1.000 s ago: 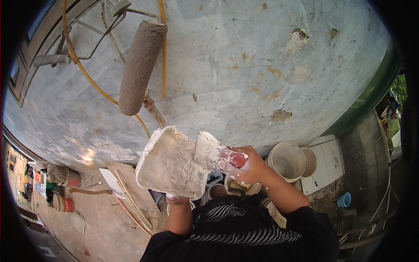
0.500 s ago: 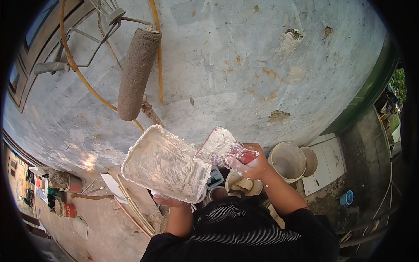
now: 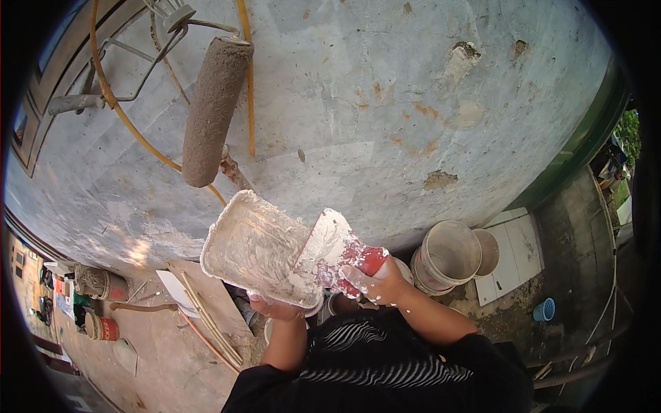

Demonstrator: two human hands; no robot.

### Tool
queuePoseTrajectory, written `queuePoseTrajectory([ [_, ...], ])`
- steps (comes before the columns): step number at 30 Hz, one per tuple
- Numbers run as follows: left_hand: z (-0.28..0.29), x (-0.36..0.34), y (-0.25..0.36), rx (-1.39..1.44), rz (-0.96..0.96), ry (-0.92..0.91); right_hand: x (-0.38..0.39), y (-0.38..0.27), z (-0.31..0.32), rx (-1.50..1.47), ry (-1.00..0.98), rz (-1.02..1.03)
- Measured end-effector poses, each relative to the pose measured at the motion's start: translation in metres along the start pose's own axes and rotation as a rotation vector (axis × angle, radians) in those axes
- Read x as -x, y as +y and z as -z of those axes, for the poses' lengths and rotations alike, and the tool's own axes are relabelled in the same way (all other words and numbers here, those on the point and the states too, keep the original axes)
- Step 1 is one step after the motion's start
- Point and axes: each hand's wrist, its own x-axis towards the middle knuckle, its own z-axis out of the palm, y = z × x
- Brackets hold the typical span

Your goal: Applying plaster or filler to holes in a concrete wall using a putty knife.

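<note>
Facing the patched grey wall (image 3: 385, 117), the left hand (image 3: 275, 308) is gripping a putty-caked tray (image 3: 256, 246) from below, near the chest. The right hand (image 3: 375, 281) is clenching a red-handled putty knife (image 3: 335, 251), its blade lying on the tray's right edge, seemingly loading filler; carrying it to the wall's far chipped spots will probably need a level blade.

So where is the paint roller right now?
In the head view, the roller hangs upper left against the grey wall, beside a yellow hose, above the putty tray.

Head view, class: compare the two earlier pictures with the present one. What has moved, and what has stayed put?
The right hand has brought the red-handled putty knife from beside the plaster tray onto its right edge. The left hand still holds the tray from beneath, now tilted differently. Paint roller and buckets have not moved.
</note>
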Motion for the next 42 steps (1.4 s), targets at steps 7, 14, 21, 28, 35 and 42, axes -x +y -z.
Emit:
queuePoseTrajectory([
  [7,0.017,0.006,0.002,0.067,0.013,-0.072,-0.011,-0.014,0.006,-0.166,0.067,0.067],
  [14,0.02,0.008,-0.003,0.494,0.22,-0.19,-0.016,-0.021,0.0,-0.14,0.15,0.108],
  [21,0.004,0.009,0.003,0.143,0.211,-0.069,-0.017,-0.006,0.021,0.511,0.08,0.403],
  [28,0.007,0.008,0.004,0.015,0.173,-0.064,-0.011,-0.015,0.02,0.431,0.043,0.198],
  [35,0.003,0.005,0.002,0.031,0.197,-0.136,-0.009,-0.01,0.023,0.4,0.04,0.052],
  [42,0.012,0.011,-0.001,-0.057,0.18,-0.192,-0.009,-0.018,0.029,0.383,-0.022,-0.085],
])
